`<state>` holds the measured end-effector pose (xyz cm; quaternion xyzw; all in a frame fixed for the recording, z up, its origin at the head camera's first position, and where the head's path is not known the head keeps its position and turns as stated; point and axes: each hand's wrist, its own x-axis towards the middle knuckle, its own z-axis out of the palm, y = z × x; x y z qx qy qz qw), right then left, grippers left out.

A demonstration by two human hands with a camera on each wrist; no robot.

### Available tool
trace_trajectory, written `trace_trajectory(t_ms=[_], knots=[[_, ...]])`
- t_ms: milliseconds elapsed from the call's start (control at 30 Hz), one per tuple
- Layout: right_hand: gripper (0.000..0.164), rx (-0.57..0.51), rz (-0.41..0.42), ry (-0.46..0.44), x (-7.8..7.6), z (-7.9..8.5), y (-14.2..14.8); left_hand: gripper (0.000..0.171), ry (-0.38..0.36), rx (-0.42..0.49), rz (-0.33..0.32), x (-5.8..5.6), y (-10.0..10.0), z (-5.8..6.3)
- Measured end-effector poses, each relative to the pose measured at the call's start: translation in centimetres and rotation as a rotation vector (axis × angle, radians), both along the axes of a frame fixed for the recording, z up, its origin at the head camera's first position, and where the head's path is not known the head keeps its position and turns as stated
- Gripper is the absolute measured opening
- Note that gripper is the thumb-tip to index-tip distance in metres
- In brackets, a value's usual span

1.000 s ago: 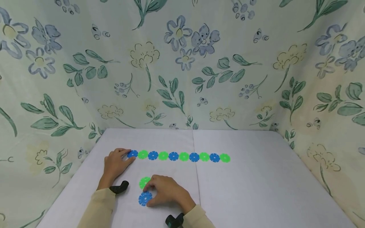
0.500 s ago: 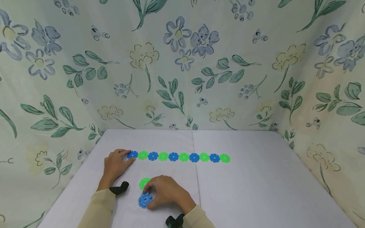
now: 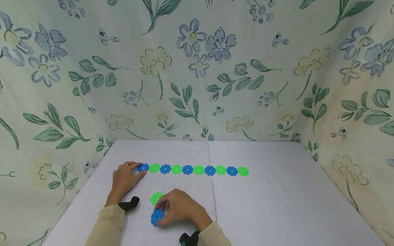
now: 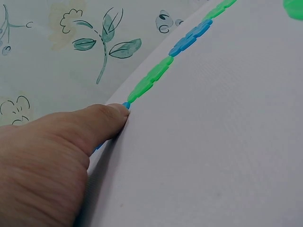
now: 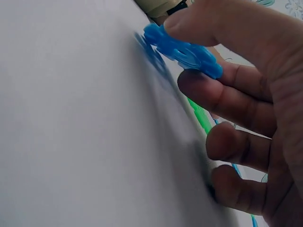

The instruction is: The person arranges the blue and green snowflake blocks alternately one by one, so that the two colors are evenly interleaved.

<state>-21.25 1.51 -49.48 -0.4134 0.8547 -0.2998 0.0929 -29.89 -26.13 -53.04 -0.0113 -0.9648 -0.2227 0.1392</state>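
A row of alternating blue and green notched plastic discs lies on the white table (image 3: pixel 277 205). My left hand (image 3: pixel 124 177) holds the blue disc (image 3: pixel 143 167) at the row's left end, index finger and thumb at its edges. Nearer the front, my right hand (image 3: pixel 180 208) pinches another blue disc (image 5: pixel 182 49) between thumb and fingers, tilted and just over the tabletop. Beneath it in the right wrist view shows a blurred blue patch (image 5: pixel 154 56). Beyond that hand, a loose green disc (image 3: pixel 156 198) is partly covered by its fingers.
The row ends on the right with a green disc (image 3: pixel 243 171). A flower-print cloth (image 3: pixel 197 85) hangs behind and at both sides of the table. A seam (image 3: pixel 214 205) runs down the table covering. Black devices (image 3: pixel 129 203) sit on both wrists.
The blue disc in my right hand has turned and tilted between the fingers, showing a different face angle. My left hand and the row stay in place.
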Motion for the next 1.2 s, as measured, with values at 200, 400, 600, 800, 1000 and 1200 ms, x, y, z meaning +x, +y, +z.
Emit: trace_trajectory(t_ms=[200, 400, 600, 800, 1000, 1200], knots=[[0.032, -0.124, 0.052, -0.148, -0.4, -0.1, 0.3, 0.058, 0.009, -0.001, 0.000, -0.1, 0.0, 0.1], [0.034, -0.237, 0.053, -0.259, -0.6, -0.2, 0.7, 0.060, 0.009, 0.001, 0.001, -0.1, 0.2, 0.1], [0.035, -0.298, 0.028, -0.345, -0.7, 0.4, 1.1, 0.059, 0.009, -0.007, 0.001, -0.2, 0.2, 0.1], [0.036, -0.315, -0.004, -0.337, -0.9, 0.8, 1.4, 0.058, 0.020, -0.012, 0.003, -0.2, 0.3, 0.2], [0.038, -0.359, -0.040, -0.324, -0.7, 2.0, 1.7, 0.058, 0.018, -0.009, 0.005, -0.2, 0.4, 0.2], [0.040, -0.404, -0.072, -0.272, -0.3, 3.2, 1.8, 0.060, 0.002, -0.022, 0.011, -0.1, 0.1, -0.1]])
